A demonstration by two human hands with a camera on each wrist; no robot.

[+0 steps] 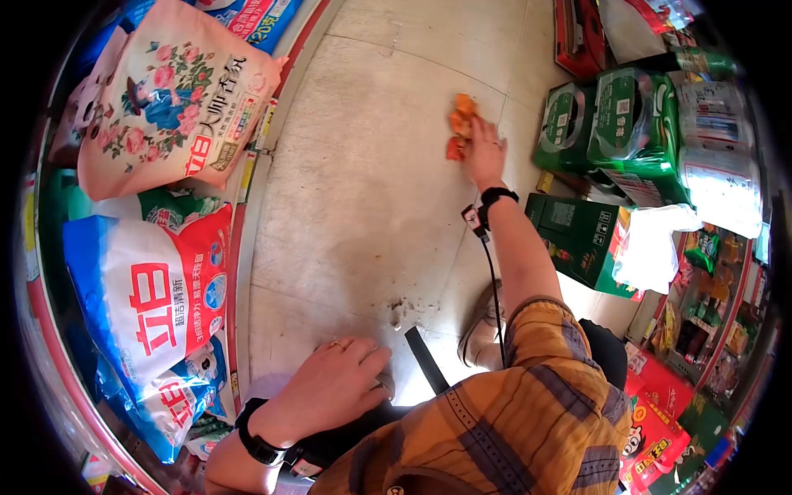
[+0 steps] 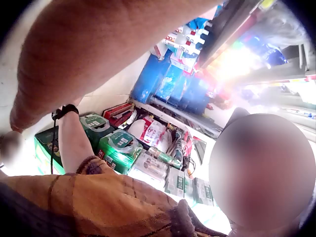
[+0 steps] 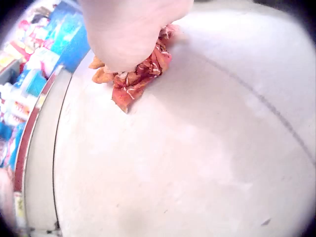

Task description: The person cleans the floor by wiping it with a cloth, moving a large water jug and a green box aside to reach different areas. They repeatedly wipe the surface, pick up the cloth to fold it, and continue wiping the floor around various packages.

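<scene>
your right hand (image 1: pixel 485 157) is pressing on the cloth (image 1: pixel 462 118), which is lying bunched on the far floor (image 1: pixel 371 165); its fingertips are hiding, so i can't tell whether they're curling round it. your palm is probably bearing down to keep the soft, crumpled orange-red fabric against smooth tile. near left, your left hand (image 1: pixel 342 379) is resting loosely bent, perhaps steadying you. glossy, plump bags (image 1: pixel 157 297) are filling the left shelf (image 1: pixel 239 264); boxy green packs (image 1: pixel 631 124) are standing right.
</scene>
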